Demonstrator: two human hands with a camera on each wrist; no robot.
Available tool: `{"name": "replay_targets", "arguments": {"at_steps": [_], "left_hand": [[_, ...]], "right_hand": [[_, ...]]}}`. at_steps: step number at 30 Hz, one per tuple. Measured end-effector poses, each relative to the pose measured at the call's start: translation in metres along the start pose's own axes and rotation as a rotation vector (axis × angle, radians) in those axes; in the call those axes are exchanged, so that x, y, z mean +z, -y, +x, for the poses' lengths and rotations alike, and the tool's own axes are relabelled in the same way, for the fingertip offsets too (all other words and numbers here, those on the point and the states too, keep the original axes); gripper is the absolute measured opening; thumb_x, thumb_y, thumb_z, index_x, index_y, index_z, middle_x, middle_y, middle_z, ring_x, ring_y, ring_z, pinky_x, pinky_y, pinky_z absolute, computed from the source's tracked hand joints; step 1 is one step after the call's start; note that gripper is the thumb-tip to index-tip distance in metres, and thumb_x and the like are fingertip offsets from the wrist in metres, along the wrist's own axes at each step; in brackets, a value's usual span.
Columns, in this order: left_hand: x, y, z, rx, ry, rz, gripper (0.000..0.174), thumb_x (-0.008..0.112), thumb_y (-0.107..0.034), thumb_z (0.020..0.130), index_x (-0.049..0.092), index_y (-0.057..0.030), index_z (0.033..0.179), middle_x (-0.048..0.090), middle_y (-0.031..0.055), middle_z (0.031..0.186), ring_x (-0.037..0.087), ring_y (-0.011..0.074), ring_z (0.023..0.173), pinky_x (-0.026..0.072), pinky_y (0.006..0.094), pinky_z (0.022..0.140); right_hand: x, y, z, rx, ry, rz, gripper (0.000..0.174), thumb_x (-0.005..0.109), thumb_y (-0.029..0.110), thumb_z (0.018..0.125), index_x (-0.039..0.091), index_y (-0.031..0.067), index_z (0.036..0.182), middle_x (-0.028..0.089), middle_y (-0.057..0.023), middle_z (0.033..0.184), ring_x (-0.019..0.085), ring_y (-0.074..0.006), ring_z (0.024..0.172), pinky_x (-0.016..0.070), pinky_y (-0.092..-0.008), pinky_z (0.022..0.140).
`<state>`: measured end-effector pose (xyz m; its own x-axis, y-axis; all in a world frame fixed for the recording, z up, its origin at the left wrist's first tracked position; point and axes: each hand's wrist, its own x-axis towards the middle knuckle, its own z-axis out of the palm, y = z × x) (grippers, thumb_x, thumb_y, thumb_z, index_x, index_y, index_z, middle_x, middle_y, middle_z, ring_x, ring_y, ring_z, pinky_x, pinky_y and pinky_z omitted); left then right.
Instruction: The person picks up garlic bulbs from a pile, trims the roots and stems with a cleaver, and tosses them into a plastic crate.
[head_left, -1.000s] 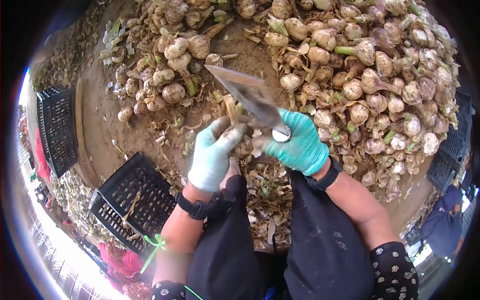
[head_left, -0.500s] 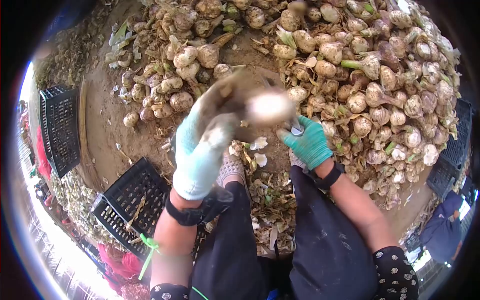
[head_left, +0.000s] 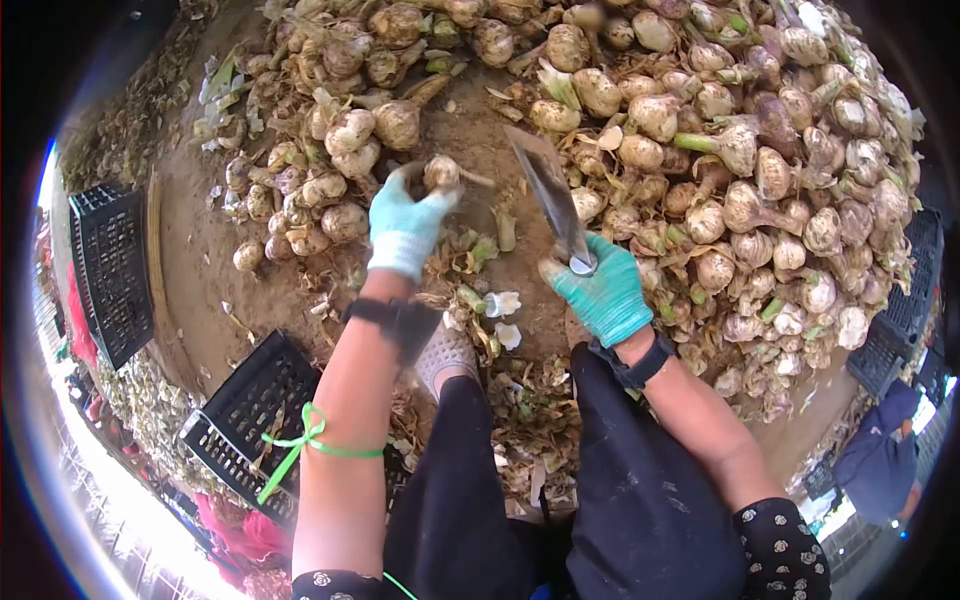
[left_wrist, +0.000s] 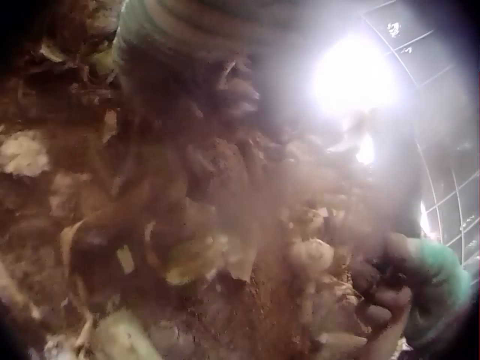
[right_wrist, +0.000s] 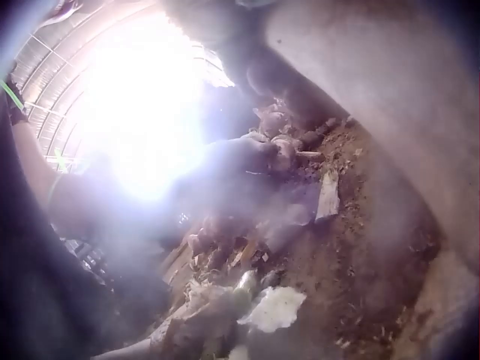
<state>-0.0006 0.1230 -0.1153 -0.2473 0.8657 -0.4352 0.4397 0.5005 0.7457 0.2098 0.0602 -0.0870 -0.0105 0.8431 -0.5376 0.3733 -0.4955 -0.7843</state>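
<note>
My gloved left hand [head_left: 405, 225] reaches forward over the dirt, its thumb and fingers around a garlic bulb [head_left: 441, 172] whose dry stem points right. In the left wrist view that glove [left_wrist: 195, 30] fills the top, and blur hides the fingertips. My right hand [head_left: 605, 290], in a green glove, grips a knife [head_left: 548, 185] by its handle. The broad metal blade tilts up and away, beside the large garlic pile [head_left: 720, 190]. Glare washes out much of the right wrist view.
A smaller garlic heap [head_left: 330, 150] lies ahead on the left. Black plastic crates [head_left: 265, 390] stand left of my legs, with another crate [head_left: 110, 270] farther out. Cut stems and papery skins [head_left: 530, 390] litter the ground between my feet. A person [head_left: 880, 455] is at far right.
The bulb earlier held near the knife has left my left hand, showing as a white blur midway. That hand has since moved forward to another bulb. My right hand keeps the knife, its blade now more upright.
</note>
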Motion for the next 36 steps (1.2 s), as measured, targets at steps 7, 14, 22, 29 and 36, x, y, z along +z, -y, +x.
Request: {"name": "replay_targets", "arguments": {"at_steps": [7, 14, 22, 29, 36], "left_hand": [[-0.008, -0.015, -0.071, -0.075, 0.417, -0.477, 0.051, 0.07, -0.001, 0.063, 0.047, -0.0003, 0.109, 0.054, 0.008, 0.104, 0.052, 0.0146, 0.094, 0.0451, 0.0281, 0.082], [-0.015, -0.026, -0.089, -0.098, 0.472, -0.642, 0.058, 0.074, -0.005, 0.061, 0.044, 0.0027, 0.11, 0.053, 0.0082, 0.1, 0.052, 0.0151, 0.093, 0.0439, 0.0287, 0.083], [-0.021, -0.013, -0.101, 0.104, 0.463, -0.549, 0.055, 0.07, -0.016, 0.069, 0.044, 0.0004, 0.114, 0.053, 0.0104, 0.104, 0.052, 0.0163, 0.095, 0.0434, 0.0288, 0.084], [-0.028, -0.027, -0.107, 0.223, 0.431, -0.234, 0.044, 0.064, -0.014, 0.073, 0.049, -0.0012, 0.112, 0.058, 0.0072, 0.097, 0.054, 0.0121, 0.09, 0.0434, 0.0261, 0.08], [-0.022, -0.026, -0.112, 0.2, 0.361, -0.245, 0.045, 0.064, -0.01, 0.071, 0.049, -0.0007, 0.112, 0.059, 0.0082, 0.097, 0.055, 0.0132, 0.089, 0.0442, 0.0272, 0.08]], "right_hand": [[0.004, 0.018, 0.003, -0.002, 0.074, 0.006, 0.036, 0.068, 0.028, 0.068, 0.059, -0.0016, 0.087, 0.06, -0.0119, 0.067, 0.057, -0.0174, 0.06, 0.0455, -0.0286, 0.058], [0.01, 0.027, -0.02, -0.032, 0.191, 0.0, 0.035, 0.068, 0.026, 0.066, 0.058, -0.0001, 0.088, 0.06, -0.0148, 0.07, 0.059, -0.0286, 0.068, 0.0472, -0.0344, 0.063], [-0.001, 0.039, -0.037, -0.752, 0.115, -0.691, 0.03, 0.064, 0.016, 0.059, 0.052, 0.0056, 0.084, 0.05, -0.0108, 0.076, 0.055, -0.0274, 0.067, 0.0437, -0.0364, 0.059], [0.002, 0.036, -0.041, -0.857, 0.095, -0.791, 0.021, 0.057, 0.012, 0.063, 0.052, 0.0056, 0.082, 0.05, -0.0097, 0.075, 0.053, -0.0247, 0.064, 0.0431, -0.0346, 0.057], [-0.001, 0.036, -0.043, -0.829, 0.093, -0.739, 0.022, 0.057, 0.012, 0.063, 0.052, 0.0046, 0.083, 0.05, -0.0102, 0.075, 0.053, -0.0249, 0.065, 0.0428, -0.035, 0.056]]}}
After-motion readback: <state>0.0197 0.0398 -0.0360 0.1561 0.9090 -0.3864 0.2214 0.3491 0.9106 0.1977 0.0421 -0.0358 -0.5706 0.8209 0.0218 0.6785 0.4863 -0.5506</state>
